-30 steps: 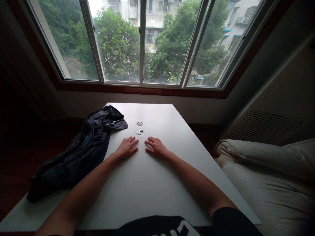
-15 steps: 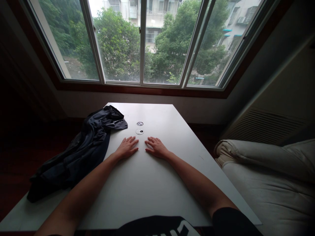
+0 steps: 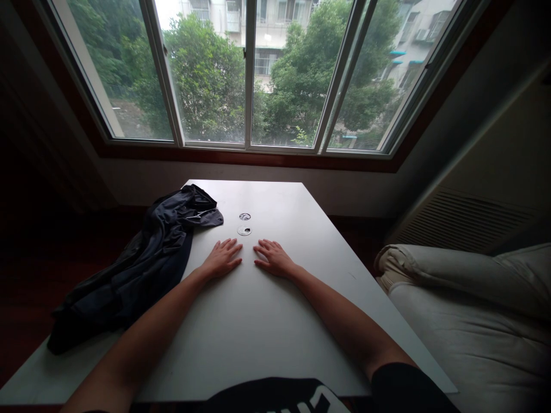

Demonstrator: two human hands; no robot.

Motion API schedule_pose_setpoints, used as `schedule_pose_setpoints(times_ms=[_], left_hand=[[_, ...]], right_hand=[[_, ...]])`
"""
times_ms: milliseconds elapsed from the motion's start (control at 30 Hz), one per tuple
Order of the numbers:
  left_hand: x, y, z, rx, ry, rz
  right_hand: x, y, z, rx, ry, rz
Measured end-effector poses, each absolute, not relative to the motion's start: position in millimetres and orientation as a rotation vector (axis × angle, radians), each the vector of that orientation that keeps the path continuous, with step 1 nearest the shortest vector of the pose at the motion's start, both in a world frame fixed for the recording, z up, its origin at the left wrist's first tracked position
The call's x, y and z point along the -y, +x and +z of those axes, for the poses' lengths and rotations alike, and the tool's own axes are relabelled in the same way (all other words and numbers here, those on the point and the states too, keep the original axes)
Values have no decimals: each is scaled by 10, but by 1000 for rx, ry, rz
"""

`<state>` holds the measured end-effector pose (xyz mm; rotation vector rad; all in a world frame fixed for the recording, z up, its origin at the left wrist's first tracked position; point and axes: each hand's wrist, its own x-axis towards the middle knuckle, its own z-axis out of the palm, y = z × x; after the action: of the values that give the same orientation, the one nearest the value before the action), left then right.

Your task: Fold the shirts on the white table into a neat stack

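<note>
My left hand [image 3: 221, 258] lies palm down on the white table [image 3: 258, 332], fingers spread, holding nothing. Opposite it, a short gap away, my right hand [image 3: 273, 257] rests flat in the same way, its fingers also apart. Just beyond the fingertips are two round fittings set in the tabletop: a nearer disc [image 3: 243, 230] with a dark hole and a farther round opening [image 3: 245, 217]. A dark, crumpled garment [image 3: 146, 258] stretches along the table's left side, close to my left forearm but apart from my left hand. Its exact kind is hard to tell in the folds.
A wide sliding window [image 3: 247, 74] spans the wall past the table's far end. To the right stands a pale sofa [image 3: 465, 304], near the table's right edge. Behind it is a large pale unit with a slatted vent [image 3: 460, 221].
</note>
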<state>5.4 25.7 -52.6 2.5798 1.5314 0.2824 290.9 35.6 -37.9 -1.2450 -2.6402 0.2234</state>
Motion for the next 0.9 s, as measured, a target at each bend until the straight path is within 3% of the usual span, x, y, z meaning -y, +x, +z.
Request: schedule_pose_setpoints(times_ms=[900], left_hand=[[-256,50,-526,-1526,2581,281]], right_hand=[[-362,2913,-386,2642,-1232,214]])
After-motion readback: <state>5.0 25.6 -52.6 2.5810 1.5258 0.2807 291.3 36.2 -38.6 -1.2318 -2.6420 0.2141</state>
